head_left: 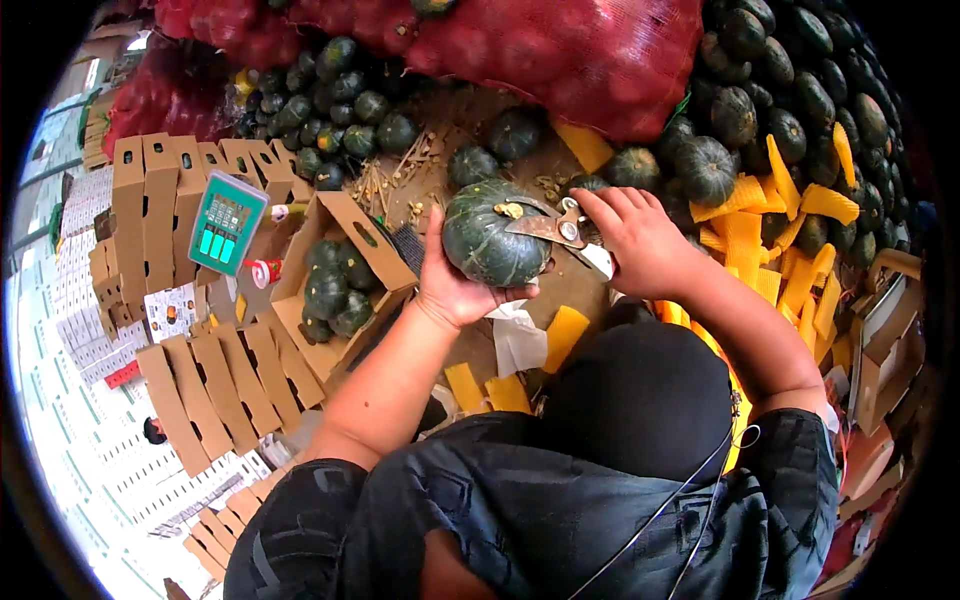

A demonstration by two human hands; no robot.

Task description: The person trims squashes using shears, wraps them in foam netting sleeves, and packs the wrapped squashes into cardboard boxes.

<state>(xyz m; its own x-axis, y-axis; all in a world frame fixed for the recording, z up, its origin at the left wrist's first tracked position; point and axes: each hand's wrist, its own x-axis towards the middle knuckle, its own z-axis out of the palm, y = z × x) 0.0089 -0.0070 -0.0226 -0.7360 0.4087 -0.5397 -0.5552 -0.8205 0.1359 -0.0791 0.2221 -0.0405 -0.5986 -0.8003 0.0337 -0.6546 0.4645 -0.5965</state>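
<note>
A dark green squash [490, 245] rests in my left hand [450, 270], which cups it from the left and from below. Its pale, stubby stem [510, 210] points up. In my right hand [635, 240] is a pair of metal pruning shears [560, 228] with white grips. The shears' blades are apart and reach over the squash, with the stem near the blade tips. To the left stands a cardboard box [345, 243] with several squashes [335, 290] inside.
Squash heaps lie at the far left [345, 110] and right [820, 110]. Red mesh sacks [560, 60] fill the back. Yellow foam sleeves [770, 240] pile at right. Rows of folded cartons [225, 380] and a green digital scale display [228, 222] stand at left.
</note>
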